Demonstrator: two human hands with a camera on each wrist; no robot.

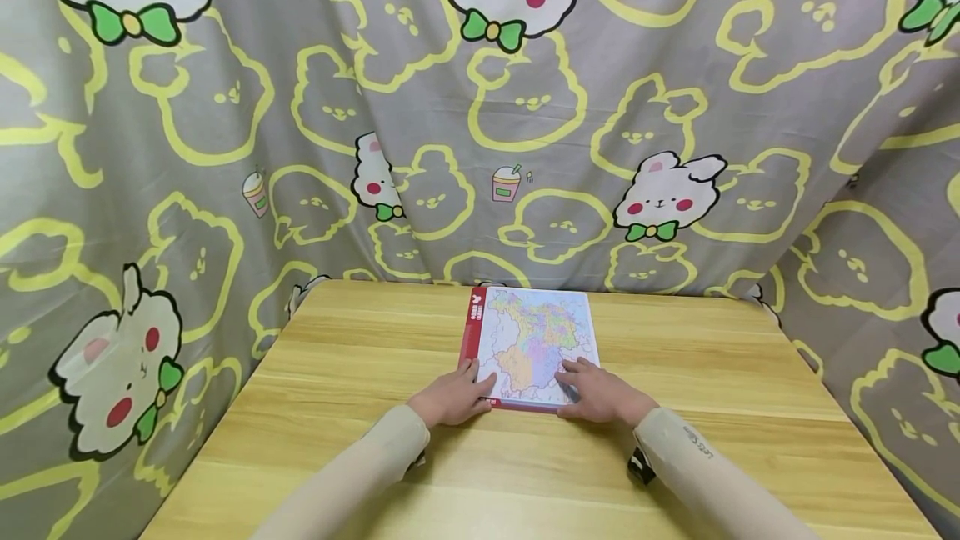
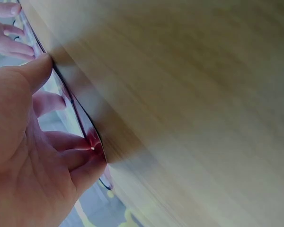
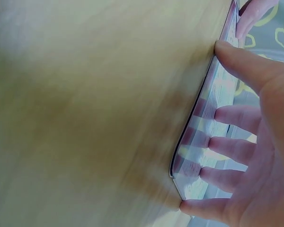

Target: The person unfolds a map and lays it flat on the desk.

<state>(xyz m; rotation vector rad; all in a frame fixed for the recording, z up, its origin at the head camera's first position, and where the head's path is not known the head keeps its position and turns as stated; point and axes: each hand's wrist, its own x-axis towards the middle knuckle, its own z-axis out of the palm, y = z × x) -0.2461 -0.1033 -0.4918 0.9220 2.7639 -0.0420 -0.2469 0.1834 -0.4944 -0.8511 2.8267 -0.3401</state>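
Note:
A flat rectangular map board [image 1: 536, 332], perhaps a map puzzle, lies on the wooden table with a red strip down its left side and a coloured map on top. At its front left corner is my left hand [image 1: 453, 395], the thumb along the front edge and other fingers at the left side. My right hand [image 1: 597, 392] rests on the front right corner. In the right wrist view, its fingers [image 3: 232, 150] are spread and fairly straight on the board's top, with the thumb at the front edge and the little finger by the side edge.
The wooden table [image 1: 360, 340] reaches back to a grey curtain [image 1: 420, 107] printed with yellow outlines and white rabbits. The curtain also hangs along both sides. A dark band [image 1: 641, 467] shows under the right sleeve.

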